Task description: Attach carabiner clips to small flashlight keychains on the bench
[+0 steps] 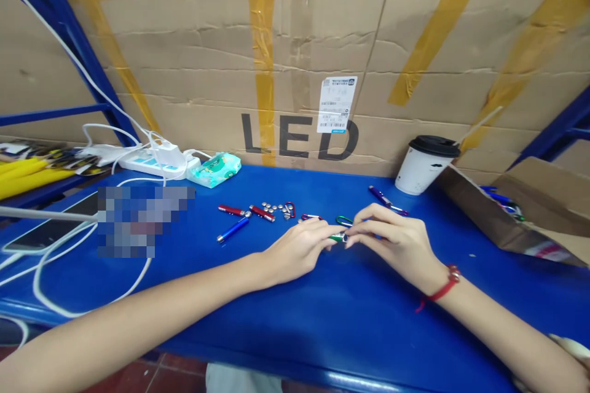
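My left hand point(297, 249) is closed around a small green keychain flashlight point(339, 237), whose silver end sticks out to the right. The fingertips of my right hand point(401, 239) pinch at that end. Just behind the fingers lies a green carabiner clip point(343, 221), with a red clip partly hidden by my left hand. Further left on the table are two red flashlight bodies point(262, 214), a blue flashlight point(233, 229), several silver button cells point(275, 207) and another red clip point(290, 209). A dark purple flashlight point(379, 196) lies beyond my right hand.
On the blue table point(295, 331) stand a lidded paper cup point(421, 166) and an open cardboard box point(488, 215) at right. Left are a tissue pack point(216, 169), a power strip point(154, 163), a phone point(50, 227) and loose white cables. A large carton point(207, 73) walls the back.
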`<state>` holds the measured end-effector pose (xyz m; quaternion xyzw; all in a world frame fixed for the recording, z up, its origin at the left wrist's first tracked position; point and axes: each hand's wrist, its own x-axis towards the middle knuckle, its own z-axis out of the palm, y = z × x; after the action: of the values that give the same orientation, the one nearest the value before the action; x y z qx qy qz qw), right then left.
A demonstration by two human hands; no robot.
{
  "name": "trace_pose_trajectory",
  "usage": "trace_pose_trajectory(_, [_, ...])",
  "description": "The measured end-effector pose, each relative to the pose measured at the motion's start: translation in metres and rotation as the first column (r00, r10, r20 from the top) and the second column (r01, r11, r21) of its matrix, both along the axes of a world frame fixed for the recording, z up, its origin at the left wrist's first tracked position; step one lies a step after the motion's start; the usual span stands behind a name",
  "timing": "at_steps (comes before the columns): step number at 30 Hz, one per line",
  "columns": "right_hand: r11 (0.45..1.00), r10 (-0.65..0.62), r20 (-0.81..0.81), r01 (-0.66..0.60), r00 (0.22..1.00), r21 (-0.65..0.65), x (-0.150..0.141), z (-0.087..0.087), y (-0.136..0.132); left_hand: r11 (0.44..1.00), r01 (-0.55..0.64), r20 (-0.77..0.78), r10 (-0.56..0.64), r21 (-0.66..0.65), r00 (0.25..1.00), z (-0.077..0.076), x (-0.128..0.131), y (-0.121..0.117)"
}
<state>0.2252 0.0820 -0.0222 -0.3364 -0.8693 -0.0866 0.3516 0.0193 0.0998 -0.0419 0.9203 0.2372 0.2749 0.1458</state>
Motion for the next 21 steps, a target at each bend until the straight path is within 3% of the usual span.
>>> trace_pose_trajectory(7, [1.000, -0.014, 0.044, 0.015, 0.999, -0.026, -0.0022, 0.0084, -0.0050, 0.999, 0.045, 0.096, -0.045, 0.003, 0.994, 0.0014, 0.0011, -0.0008])
trace_pose_trajectory(15, [0.992, -0.010, -0.097, -0.002, 0.995, -0.123, -0.0065, 0.0035, -0.0059, 0.997, 0.017, 0.152, -0.028, 0.073, 0.988, 0.0003, 0.0017, -0.0009])
trace_pose_trajectory(21, [0.998, 0.005, -0.120, -0.013, 0.993, -0.069, -0.0085, 0.0025, -0.0076, 0.989, -0.015, 0.190, -0.013, 0.148, 0.982, 0.0000, 0.0021, -0.0021])
